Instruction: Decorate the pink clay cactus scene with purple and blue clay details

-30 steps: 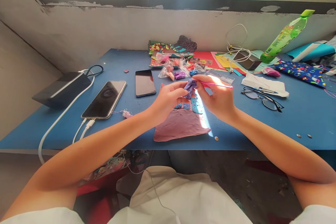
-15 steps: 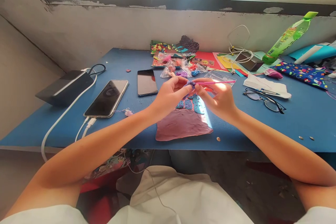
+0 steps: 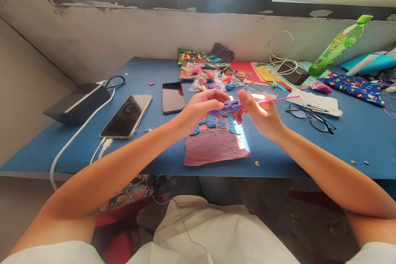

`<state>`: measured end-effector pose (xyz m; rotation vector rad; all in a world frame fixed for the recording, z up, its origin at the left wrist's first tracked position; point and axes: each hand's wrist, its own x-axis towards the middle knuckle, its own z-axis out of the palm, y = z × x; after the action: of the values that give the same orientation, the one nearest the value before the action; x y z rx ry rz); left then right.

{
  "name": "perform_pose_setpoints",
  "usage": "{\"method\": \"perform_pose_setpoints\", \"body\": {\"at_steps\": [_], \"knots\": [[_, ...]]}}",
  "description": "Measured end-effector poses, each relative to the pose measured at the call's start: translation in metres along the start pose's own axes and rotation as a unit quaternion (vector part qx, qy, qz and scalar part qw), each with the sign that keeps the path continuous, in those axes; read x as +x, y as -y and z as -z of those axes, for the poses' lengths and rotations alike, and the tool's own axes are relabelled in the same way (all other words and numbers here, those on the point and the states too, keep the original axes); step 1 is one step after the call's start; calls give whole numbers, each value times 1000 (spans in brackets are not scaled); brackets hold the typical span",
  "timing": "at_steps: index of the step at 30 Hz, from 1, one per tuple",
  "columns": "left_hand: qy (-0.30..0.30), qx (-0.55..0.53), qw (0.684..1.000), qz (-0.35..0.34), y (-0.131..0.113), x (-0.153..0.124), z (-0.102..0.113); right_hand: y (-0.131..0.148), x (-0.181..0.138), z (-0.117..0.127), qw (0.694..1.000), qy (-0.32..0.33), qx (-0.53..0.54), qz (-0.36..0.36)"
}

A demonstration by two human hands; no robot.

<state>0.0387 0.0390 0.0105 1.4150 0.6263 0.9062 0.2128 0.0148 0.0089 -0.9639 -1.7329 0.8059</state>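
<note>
Above the middle of the table, my left hand [image 3: 206, 106] pinches a lumpy purple clay piece [image 3: 231, 106] between thumb and fingers. My right hand [image 3: 262, 114], fingers curled, grips a thin pink stick [image 3: 283, 99] that slants out to the right; its inner end is by the purple clay. Whether that tip touches the clay I cannot tell. Under both hands lies a mauve clay sheet [image 3: 216, 148] with several blue dotted clay pieces [image 3: 211, 122] on its far part. My hands partly hide these pieces.
Two phones [image 3: 126, 115] [image 3: 173, 97] and a black box-like device [image 3: 78, 103] with cables are on the left. Bagged clay [image 3: 199, 81] lies behind my hands. To the right are eyeglasses [image 3: 311, 119], a white tissue [image 3: 328, 105], a patterned pouch [image 3: 355, 87] and a green bottle [image 3: 342, 47].
My hands have moved slightly apart, and more of the purple clay shows between them. The pink stick has shifted right, its outer end now farther out.
</note>
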Motion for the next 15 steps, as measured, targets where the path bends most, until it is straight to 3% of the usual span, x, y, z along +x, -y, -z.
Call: {"method": "perform_pose_setpoints", "body": {"at_steps": [4,6,10,15], "knots": [[-88,78,993,33,0,4,4,1,-2,-2,998,-14,58,-12],[-104,134,983,69,1,4,5,0,-3,-3,998,-9,66,-4],[-41,153,978,139,0,2,0,-3,-3,-4,999,19,33,18],[37,33,982,183,0,0,-6,0,-5,-4,998,58,37,3]]}}
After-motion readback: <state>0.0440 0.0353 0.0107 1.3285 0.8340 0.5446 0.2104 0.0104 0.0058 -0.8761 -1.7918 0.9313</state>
